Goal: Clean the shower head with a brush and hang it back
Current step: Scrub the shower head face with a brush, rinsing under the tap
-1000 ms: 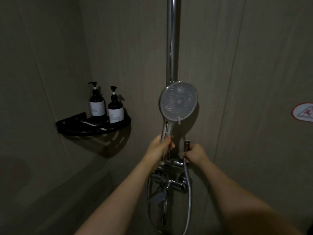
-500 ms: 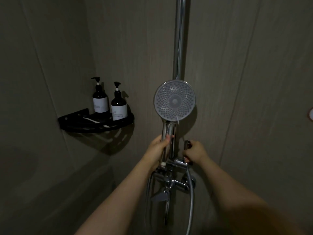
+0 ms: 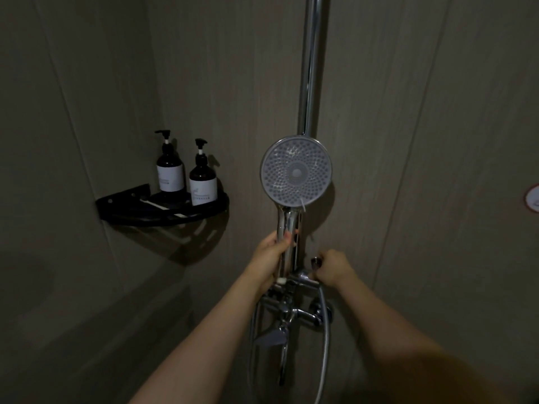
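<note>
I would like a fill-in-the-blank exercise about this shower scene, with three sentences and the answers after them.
1. The left hand grips the chrome handle of the ____ , whose round face points toward the camera.
2. On the black corner shelf stand ____ dark pump bottles.
3. The right hand holds a fitting by the mixer tap, to the ____ of the vertical chrome pipe.

Missing words: shower head; two; right
</note>
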A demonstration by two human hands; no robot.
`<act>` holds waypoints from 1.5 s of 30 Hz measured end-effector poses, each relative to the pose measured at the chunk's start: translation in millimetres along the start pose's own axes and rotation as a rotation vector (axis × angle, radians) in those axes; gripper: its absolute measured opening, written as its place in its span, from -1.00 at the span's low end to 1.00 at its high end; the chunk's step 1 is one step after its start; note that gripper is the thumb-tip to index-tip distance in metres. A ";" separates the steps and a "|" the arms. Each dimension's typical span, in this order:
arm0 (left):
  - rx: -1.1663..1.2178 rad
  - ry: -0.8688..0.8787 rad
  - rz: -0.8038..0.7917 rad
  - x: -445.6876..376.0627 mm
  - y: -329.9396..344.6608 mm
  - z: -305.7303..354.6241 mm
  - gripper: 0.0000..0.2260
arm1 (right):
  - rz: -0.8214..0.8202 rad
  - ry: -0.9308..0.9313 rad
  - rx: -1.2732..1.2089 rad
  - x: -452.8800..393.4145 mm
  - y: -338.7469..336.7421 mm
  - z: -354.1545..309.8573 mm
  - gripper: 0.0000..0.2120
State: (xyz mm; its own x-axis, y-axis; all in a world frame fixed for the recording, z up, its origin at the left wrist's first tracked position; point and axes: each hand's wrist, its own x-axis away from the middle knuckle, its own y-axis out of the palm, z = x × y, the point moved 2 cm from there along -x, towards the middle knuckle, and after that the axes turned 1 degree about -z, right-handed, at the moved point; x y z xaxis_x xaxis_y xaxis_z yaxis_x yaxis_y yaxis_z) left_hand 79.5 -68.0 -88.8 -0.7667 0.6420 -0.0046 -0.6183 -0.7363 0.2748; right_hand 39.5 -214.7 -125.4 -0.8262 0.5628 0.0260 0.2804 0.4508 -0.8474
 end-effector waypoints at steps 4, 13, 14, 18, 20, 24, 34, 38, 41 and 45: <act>0.023 -0.012 -0.018 0.5 1.5 -3.2 -0.70 | -0.023 -0.049 -0.024 6.0 3.4 -0.9 -0.69; -0.046 0.003 -0.028 0.9 -2.2 -6.7 -0.69 | 0.051 -0.120 -0.031 9.9 1.4 1.8 -0.68; -0.034 0.003 -0.041 1.0 -2.1 -7.2 -0.68 | 0.062 -0.122 -0.059 9.5 1.6 3.7 -0.66; 0.008 -0.005 -0.065 1.1 -3.3 -8.8 -0.70 | 0.162 -0.057 -0.223 7.8 1.8 14.6 -0.86; 0.015 -0.010 -0.060 0.2 -3.4 -10.3 -0.69 | 0.159 -0.062 -0.230 7.3 4.5 19.2 -0.82; 0.017 -0.013 -0.041 -1.4 -2.4 -15.7 -0.74 | 0.125 -0.106 -0.156 8.2 10.2 10.1 -0.86; -0.004 0.000 -0.024 -5.0 -3.6 -16.9 -0.83 | 0.005 -0.081 0.053 2.7 16.3 10.9 -0.78; 0.004 0.007 -0.043 -4.1 -5.5 -17.6 -0.83 | 0.034 -0.077 0.052 2.5 18.6 12.4 -0.77; -0.005 0.007 -0.056 -3.0 -6.2 -18.9 -0.82 | 0.020 -0.063 0.017 1.8 23.5 15.3 -0.78; -0.008 0.005 -0.058 -3.5 -6.2 -21.1 -0.73 | 0.088 -0.014 -0.088 3.5 34.7 21.3 -0.73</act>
State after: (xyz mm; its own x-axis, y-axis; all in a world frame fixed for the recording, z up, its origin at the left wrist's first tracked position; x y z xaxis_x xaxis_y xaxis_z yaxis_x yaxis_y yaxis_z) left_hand 82.4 -70.2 -110.8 -0.7306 0.6823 -0.0255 -0.6627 -0.6997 0.2667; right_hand 36.0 -211.9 -166.1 -0.8030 0.5935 -0.0548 0.3937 0.4591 -0.7964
